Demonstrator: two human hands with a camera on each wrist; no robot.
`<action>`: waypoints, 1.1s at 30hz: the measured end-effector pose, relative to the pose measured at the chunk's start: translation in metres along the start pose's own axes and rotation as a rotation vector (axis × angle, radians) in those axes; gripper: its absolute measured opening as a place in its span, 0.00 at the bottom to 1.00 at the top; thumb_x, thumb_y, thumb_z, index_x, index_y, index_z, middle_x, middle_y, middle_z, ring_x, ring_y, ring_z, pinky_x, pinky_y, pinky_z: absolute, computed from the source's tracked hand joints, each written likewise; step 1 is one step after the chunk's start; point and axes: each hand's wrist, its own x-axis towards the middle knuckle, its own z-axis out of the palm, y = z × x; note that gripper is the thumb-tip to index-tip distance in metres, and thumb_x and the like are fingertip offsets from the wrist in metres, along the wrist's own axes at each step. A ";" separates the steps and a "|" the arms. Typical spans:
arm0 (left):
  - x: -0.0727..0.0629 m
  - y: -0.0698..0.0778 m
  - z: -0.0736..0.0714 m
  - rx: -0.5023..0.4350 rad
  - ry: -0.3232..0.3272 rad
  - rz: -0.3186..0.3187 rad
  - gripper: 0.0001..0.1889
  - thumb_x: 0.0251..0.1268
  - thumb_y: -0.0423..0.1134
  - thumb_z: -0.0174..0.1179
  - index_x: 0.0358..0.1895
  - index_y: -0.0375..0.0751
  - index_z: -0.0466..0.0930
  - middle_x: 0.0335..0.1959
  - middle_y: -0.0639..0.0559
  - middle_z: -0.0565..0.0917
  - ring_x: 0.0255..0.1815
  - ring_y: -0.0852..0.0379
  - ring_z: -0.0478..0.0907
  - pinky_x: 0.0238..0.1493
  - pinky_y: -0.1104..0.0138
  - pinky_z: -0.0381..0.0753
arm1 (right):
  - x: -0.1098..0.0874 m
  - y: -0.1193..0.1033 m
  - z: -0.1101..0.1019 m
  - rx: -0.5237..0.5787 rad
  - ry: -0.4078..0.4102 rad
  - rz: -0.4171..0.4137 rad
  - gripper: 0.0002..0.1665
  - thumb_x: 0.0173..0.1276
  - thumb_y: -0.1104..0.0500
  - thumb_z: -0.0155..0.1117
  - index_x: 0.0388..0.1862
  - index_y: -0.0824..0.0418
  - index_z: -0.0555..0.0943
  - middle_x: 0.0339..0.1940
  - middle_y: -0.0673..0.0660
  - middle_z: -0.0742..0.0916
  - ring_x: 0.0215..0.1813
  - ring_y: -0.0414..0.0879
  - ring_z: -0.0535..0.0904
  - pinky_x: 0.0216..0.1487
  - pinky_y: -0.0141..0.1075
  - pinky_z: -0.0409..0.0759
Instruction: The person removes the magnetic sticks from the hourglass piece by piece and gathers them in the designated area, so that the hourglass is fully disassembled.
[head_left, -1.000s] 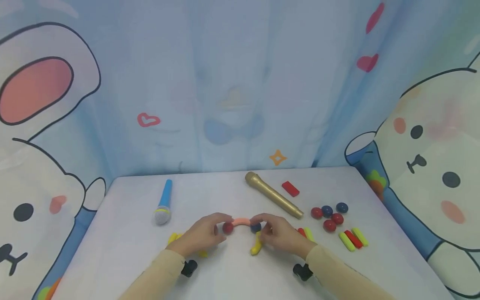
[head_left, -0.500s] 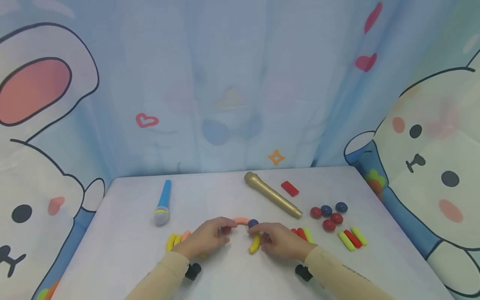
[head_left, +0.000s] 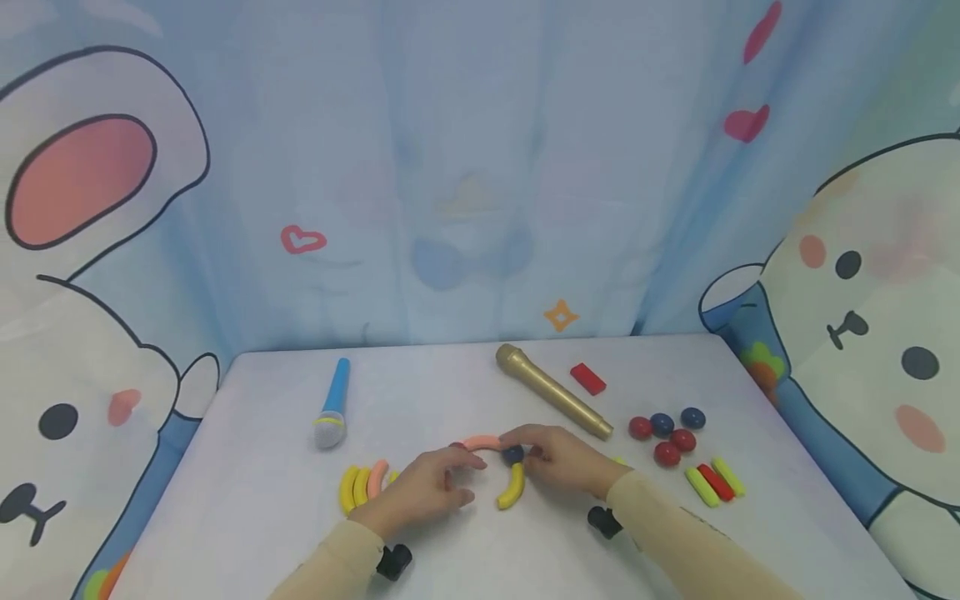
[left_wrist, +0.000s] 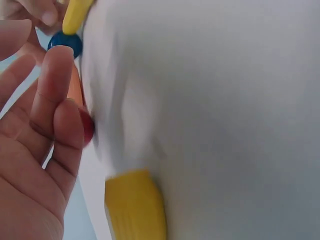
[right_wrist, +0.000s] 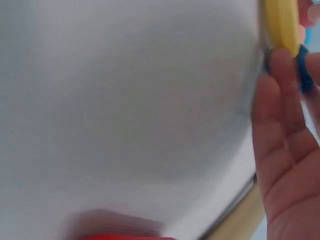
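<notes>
A curved pink rod [head_left: 482,442] lies mid-table between a red ball [left_wrist: 87,126] and a dark blue ball [head_left: 513,455]. From the blue ball a curved yellow rod [head_left: 512,488] runs toward the front. My right hand [head_left: 564,460] pinches the blue ball, its index finger reaching over the ball's top by the pink rod's end. Beside the red ball is my left hand [head_left: 429,492], fingers loosely bent with nothing held between them. In the head view that hand mostly hides the red ball; whether its fingertips touch the ball I cannot tell.
Several curved yellow and pink rods [head_left: 362,483] lie left of the left hand. Behind are a blue toy microphone [head_left: 333,404], a gold microphone [head_left: 555,392] and a red block [head_left: 588,379]. Right are red and blue balls [head_left: 667,454] and short straight rods [head_left: 716,482].
My left hand has drawn slightly toward the front and right, its fingers looser at the red ball. The right index finger has moved up over the top of the blue ball.
</notes>
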 end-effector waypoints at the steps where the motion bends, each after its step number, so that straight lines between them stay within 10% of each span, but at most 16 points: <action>1: 0.000 0.001 0.002 0.010 -0.012 -0.002 0.20 0.60 0.36 0.70 0.57 0.52 0.82 0.46 0.59 0.82 0.26 0.61 0.75 0.32 0.69 0.77 | 0.000 0.000 0.001 -0.026 0.004 0.009 0.26 0.68 0.70 0.61 0.61 0.49 0.80 0.60 0.43 0.81 0.58 0.42 0.77 0.56 0.42 0.78; 4: 0.000 0.006 0.007 0.049 -0.032 -0.009 0.20 0.59 0.38 0.71 0.55 0.53 0.83 0.44 0.59 0.82 0.26 0.63 0.75 0.33 0.69 0.78 | -0.003 -0.003 0.006 -0.113 0.043 0.063 0.24 0.66 0.66 0.68 0.59 0.48 0.81 0.55 0.43 0.82 0.56 0.41 0.77 0.56 0.42 0.79; 12: 0.004 0.015 0.021 0.159 -0.049 -0.004 0.22 0.59 0.41 0.72 0.58 0.54 0.82 0.55 0.66 0.81 0.62 0.60 0.74 0.65 0.57 0.71 | -0.017 -0.023 0.016 -0.230 0.021 0.138 0.22 0.60 0.50 0.77 0.52 0.51 0.84 0.38 0.42 0.79 0.34 0.38 0.75 0.37 0.32 0.79; 20: 0.014 0.014 0.033 0.107 -0.047 0.017 0.21 0.57 0.34 0.71 0.55 0.51 0.82 0.51 0.65 0.83 0.58 0.62 0.77 0.62 0.61 0.73 | -0.018 -0.014 0.004 -0.012 -0.010 0.087 0.31 0.65 0.67 0.69 0.65 0.48 0.77 0.59 0.46 0.81 0.38 0.41 0.78 0.41 0.35 0.80; 33: 0.015 0.013 0.030 0.113 -0.009 -0.107 0.15 0.57 0.38 0.73 0.47 0.54 0.83 0.33 0.68 0.80 0.36 0.67 0.75 0.47 0.63 0.78 | -0.015 -0.012 0.010 -0.016 -0.085 0.059 0.26 0.62 0.65 0.72 0.57 0.48 0.81 0.49 0.43 0.82 0.43 0.42 0.77 0.47 0.37 0.79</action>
